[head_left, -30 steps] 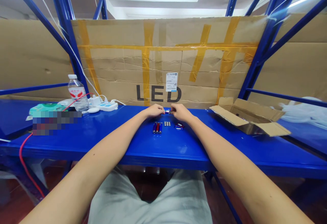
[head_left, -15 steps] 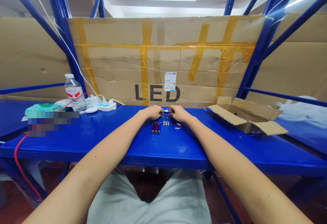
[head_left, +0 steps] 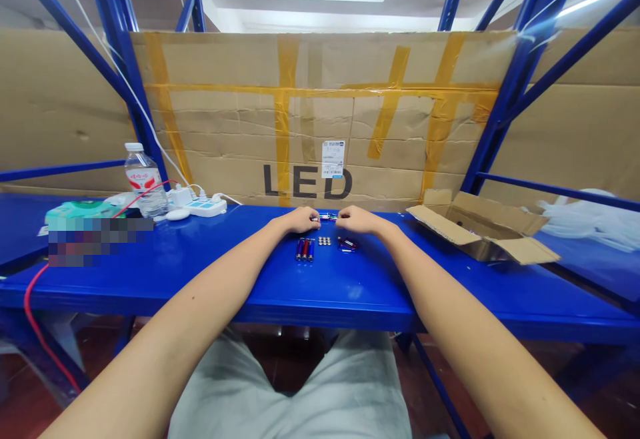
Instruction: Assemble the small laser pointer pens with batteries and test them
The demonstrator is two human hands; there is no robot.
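My left hand is at the back middle of the blue table, its fingers curled in a pinch; whatever is in them is too small to make out. Across from it, my right hand is also closed, its fingertips by a row of small shiny tubes lying between the hands. What the right fingers grip is hidden. Nearer me lie blue and red metal tubes side by side, like mini flashlight bodies. Beside them is a block of small silver button cells. Red and blue clip-like pieces lie below my right hand.
An open cardboard box stands at right. On the left are a water bottle, a power strip, a green pack and a red cable. A cardboard wall closes off the table's back.
My right hand has shifted slightly right, away from the left hand, widening the gap between them. The left hand stays about where it was, and the laid-out parts have not visibly moved.
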